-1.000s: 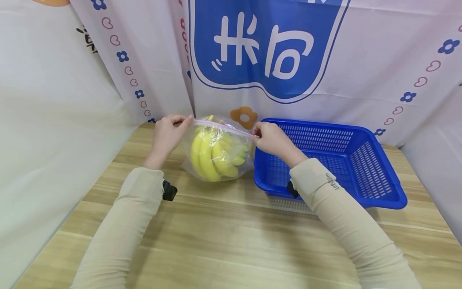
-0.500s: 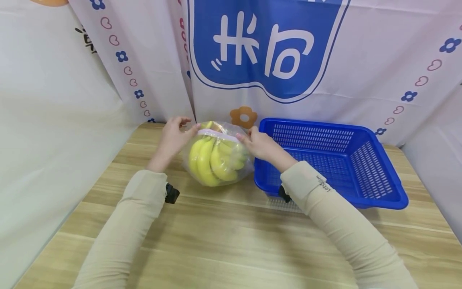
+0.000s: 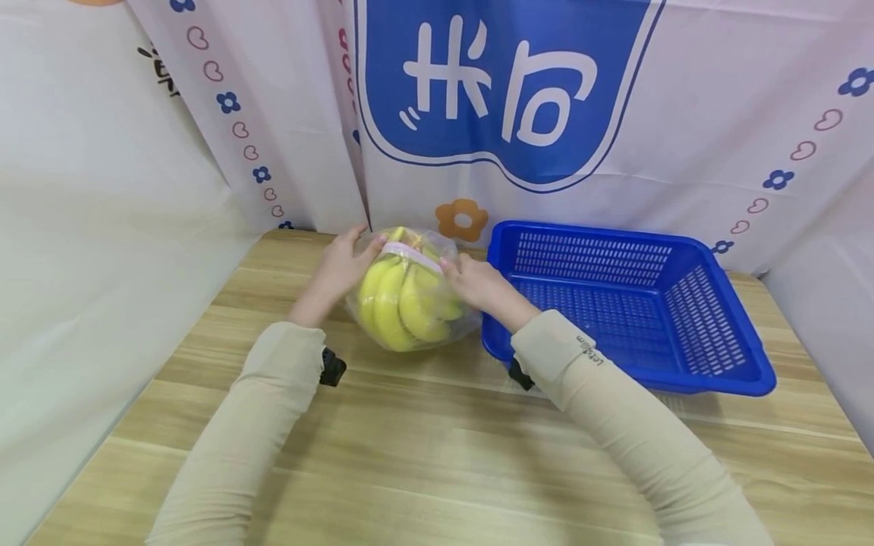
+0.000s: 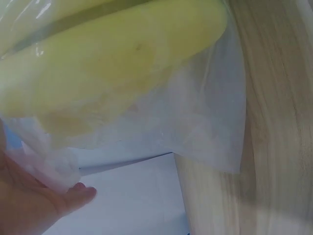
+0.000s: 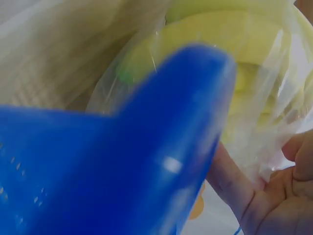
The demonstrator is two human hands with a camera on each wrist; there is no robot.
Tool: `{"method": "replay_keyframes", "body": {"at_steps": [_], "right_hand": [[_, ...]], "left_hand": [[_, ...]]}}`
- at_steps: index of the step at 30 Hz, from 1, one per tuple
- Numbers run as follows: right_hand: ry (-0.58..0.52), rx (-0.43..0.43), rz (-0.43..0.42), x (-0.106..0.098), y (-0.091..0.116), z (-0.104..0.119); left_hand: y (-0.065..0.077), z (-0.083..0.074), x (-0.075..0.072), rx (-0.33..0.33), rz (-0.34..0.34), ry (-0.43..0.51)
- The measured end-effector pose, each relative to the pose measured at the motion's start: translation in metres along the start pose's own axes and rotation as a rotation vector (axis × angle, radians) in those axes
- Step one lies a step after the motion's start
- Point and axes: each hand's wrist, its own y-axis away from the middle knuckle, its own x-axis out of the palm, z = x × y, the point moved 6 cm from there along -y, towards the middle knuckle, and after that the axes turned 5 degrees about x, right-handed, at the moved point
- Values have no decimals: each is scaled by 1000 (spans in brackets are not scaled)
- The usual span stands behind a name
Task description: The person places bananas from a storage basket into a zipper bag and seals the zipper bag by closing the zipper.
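A clear zip bag (image 3: 362, 307) with a pale pink closure strip stands on the table, a bunch of yellow bananas (image 3: 389, 299) inside it. At its left side, my left hand (image 3: 344, 265) grips the bag near the strip's end, thumb in front and fingers behind. My right hand (image 3: 483, 287) grips the other side, its thumb by the strip's right end. Seen from the left wrist, the left hand (image 4: 29, 200) is around the pink upper edge below a banana (image 4: 122, 54). In the right wrist view, the right hand (image 5: 279, 196) is partly behind a blue rim.
A blue perforated plastic basket (image 3: 665, 303) stands right of the bag, its left rim under my right wrist. It blocks much of the right wrist view (image 5: 146, 147). Behind the wooden table (image 3: 423, 455) hangs a printed white cloth (image 3: 683, 114).
Both hands have come inward and slightly down from the ends of the pulled-tight strip to the bag's sides. The bag has sunk and rounded, its strip now shorter in view. The basket stays put.
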Motion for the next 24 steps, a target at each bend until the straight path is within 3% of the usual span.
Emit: {"method": "replay_keyframes", "body": {"at_steps": [8, 12, 24], "right_hand": [[-162, 48, 42, 8, 2, 3], [-191, 52, 45, 10, 2, 3], [-249, 37, 90, 14, 1, 3]], "left_hand": [[3, 6, 6, -48, 84, 55], [4, 6, 11, -49, 123, 69], [2, 8, 16, -55, 137, 112]]}}
